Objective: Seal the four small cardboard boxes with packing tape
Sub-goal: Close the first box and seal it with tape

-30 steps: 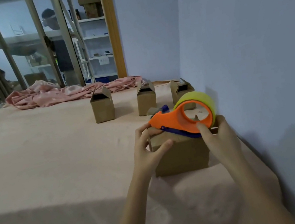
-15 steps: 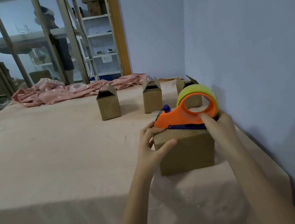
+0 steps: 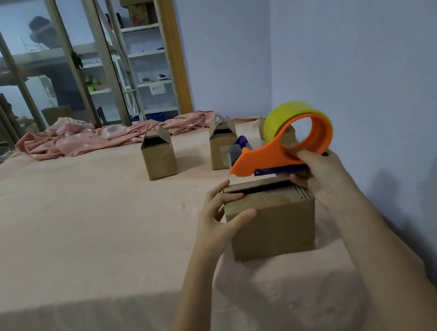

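A small cardboard box (image 3: 272, 225) stands near me on the pink-covered table (image 3: 78, 232), its top flaps folded down with a dark gap between them. My left hand (image 3: 220, 217) grips the box's left top corner. My right hand (image 3: 318, 174) holds an orange tape dispenser (image 3: 270, 153) with a yellow-green tape roll (image 3: 287, 115) just above the box's top, a short strip of tape hanging at its nose. Farther back stand three more boxes with open flaps: one (image 3: 158, 158), a second (image 3: 223, 147), and a third (image 3: 288, 134) mostly hidden behind the dispenser.
A crumpled pink cloth (image 3: 96, 136) lies along the table's far edge. A blue-grey wall (image 3: 371, 82) runs close along the right side. Behind glass panels stands a person (image 3: 55, 62) near white shelves (image 3: 149, 70).
The dispenser has lifted off the box top and now hovers above it, nose pointing left. My left hand has stayed on the box's left corner. The camera has come closer.
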`<state>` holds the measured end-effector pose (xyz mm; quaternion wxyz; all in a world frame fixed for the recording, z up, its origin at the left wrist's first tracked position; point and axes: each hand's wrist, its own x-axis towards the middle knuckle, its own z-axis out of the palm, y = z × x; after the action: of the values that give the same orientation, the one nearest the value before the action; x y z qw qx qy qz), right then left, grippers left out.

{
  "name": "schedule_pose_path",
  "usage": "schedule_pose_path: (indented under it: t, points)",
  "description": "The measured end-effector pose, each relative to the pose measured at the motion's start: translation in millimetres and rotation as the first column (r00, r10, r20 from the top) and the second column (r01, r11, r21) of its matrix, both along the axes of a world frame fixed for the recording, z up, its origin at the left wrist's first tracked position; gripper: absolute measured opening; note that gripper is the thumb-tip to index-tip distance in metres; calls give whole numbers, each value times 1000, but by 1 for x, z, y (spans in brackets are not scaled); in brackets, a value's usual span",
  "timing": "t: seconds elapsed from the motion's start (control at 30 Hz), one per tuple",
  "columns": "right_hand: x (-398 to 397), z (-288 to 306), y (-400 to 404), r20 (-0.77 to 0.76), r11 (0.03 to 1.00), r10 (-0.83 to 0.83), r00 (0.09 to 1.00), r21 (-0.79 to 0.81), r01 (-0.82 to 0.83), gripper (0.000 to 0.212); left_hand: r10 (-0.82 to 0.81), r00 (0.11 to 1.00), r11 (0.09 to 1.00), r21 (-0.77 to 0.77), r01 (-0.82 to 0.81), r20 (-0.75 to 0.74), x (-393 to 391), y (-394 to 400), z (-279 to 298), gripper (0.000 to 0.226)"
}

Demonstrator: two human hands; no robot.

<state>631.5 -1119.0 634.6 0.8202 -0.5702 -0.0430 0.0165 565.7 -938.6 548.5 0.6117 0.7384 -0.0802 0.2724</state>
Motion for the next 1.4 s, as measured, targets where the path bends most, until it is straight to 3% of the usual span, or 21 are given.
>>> schedule_pose_path:
  t: [0.13,0.3,0.57,0.67,0.73,0.83,0.97,1.03,1.13,1.23,1.3,1.4]
  points:
    - [6,1,5,-26,999,-22,999,26,22,18,9,1000,1000,6,-9,3,-1,-3,-1,38]
    - [9,-7,8,2,996,-11,1000,-92,11,8,16,997,999,-50,-13,76,-1,-11,-7,37]
    - [14,-12,5,-19,985,-4,1000,-174,1,17,-70,997,953,-294,79,43,-2,-8,-8,51]
    - [15,-14,2,-8,981,5,1000,-195,-6,18,-39,994,930,-366,-2,-106,4,-2,9,23]
    - [15,-14,2,-4,979,15,1000,-201,-16,15,-51,976,923,-383,-35,-213,8,1,21,24]
    - [14,-14,4,-7,978,7,1000,-209,-8,12,45,972,960,-258,-106,-231,7,-4,31,20]
    - [14,-16,6,19,974,-50,999,-221,53,8,154,985,978,-133,-163,-77,2,-15,34,37]
    - [14,-18,6,50,967,-96,994,-231,105,4,221,974,971,80,-225,55,-1,-18,31,50]
    - [12,-19,6,80,972,-113,990,-200,127,6,155,973,932,302,-202,174,-2,-26,27,56]
    - [9,-19,2,194,982,9,981,-186,28,23,179,967,948,233,-219,181,3,-31,28,52]
    - [9,-22,-8,360,966,201,911,-228,-124,41,200,964,957,178,-230,174,5,-28,29,49]
    - [14,-25,-26,457,903,425,781,-269,-334,65,135,982,977,148,-154,129,4,-20,29,48]
